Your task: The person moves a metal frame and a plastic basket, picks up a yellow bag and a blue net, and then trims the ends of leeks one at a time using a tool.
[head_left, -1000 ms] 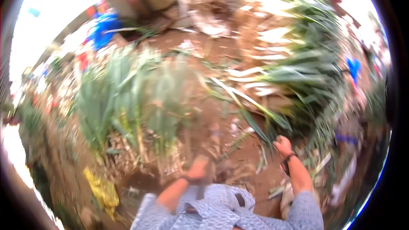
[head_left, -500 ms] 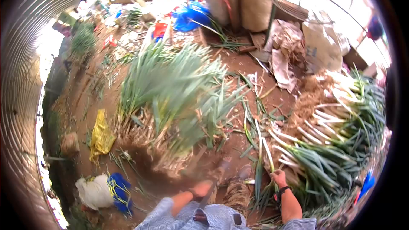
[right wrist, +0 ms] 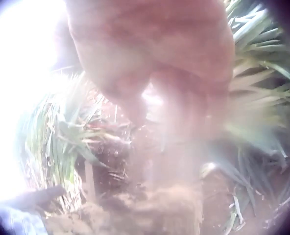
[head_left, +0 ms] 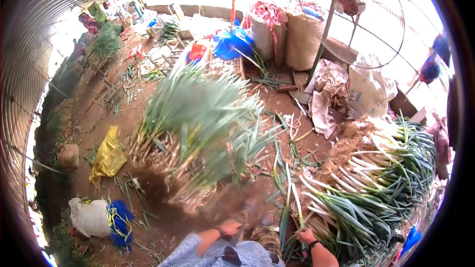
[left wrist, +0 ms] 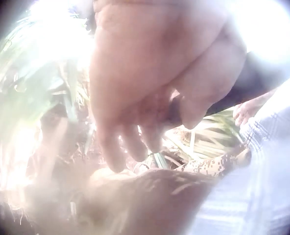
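Leek (head_left: 296, 202) points away from me, just left of the leek pile (head_left: 363, 202) — my right hand (head_left: 305, 236) seems to curl round its near end. Farther off, my left hand (head_left: 230, 226) grips what looks a knife (head_left: 236, 238).

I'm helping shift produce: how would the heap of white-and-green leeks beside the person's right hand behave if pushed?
The leek heap would probably spread apart, as no tie shows around it. Its straight white stalks look fairly stiff; its long green leaves would likely bend, since some curve.
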`<move>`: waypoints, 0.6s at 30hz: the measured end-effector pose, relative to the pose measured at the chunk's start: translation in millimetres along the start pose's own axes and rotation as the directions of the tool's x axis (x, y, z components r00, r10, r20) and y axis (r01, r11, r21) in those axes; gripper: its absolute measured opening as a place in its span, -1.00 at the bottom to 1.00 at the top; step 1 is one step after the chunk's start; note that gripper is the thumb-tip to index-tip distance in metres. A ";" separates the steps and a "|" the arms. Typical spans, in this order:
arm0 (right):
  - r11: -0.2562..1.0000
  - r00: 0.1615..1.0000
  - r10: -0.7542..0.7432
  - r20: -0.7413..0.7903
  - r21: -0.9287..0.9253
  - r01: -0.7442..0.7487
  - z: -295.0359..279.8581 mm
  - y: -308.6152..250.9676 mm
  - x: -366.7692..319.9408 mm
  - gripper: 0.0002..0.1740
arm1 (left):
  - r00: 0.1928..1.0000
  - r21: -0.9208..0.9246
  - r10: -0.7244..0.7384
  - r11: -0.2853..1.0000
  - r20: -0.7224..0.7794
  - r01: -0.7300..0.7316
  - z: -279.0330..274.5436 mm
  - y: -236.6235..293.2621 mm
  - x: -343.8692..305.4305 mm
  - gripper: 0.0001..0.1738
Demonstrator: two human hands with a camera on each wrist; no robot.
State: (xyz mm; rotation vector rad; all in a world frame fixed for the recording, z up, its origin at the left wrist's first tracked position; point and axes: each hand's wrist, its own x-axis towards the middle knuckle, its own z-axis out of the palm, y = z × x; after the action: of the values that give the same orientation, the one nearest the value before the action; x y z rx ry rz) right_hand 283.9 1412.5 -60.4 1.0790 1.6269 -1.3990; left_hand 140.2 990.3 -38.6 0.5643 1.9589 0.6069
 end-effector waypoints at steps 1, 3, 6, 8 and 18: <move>0.985 0.995 -0.093 0.023 -0.147 0.096 13.7 32.6 22.5 -0.73 | 0.999 0.017 0.027 0.999 0.016 -0.028 -7.7 3.5 -0.8 -0.67; 0.883 0.953 -0.290 0.086 -0.361 0.301 37.7 71.8 49.1 -0.64 | 1.000 -0.044 -0.001 0.999 0.000 0.001 -30.8 28.7 -11.8 -0.61; 0.960 0.896 -0.109 0.430 -0.189 0.207 92.9 56.6 15.8 -0.55 | 0.991 -0.219 -0.099 0.973 -0.088 0.078 -37.3 61.1 -64.3 -0.59; 0.753 0.867 -0.023 0.497 -0.562 0.343 114.2 23.3 12.3 -0.45 | 0.986 -0.184 -0.012 0.983 -0.169 -0.020 -19.6 41.9 -78.0 -0.57; 0.866 0.972 -0.060 0.227 -0.473 0.164 121.5 -115.5 4.8 -0.58 | 0.956 -0.252 -0.212 0.955 -0.203 0.159 79.6 -53.1 -187.6 -0.54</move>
State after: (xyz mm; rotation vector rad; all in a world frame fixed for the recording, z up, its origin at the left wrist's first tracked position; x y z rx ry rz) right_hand 175.8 1286.2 -38.6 0.5315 1.7784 -1.0373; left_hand 283.6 848.1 21.1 0.1648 2.0882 0.7961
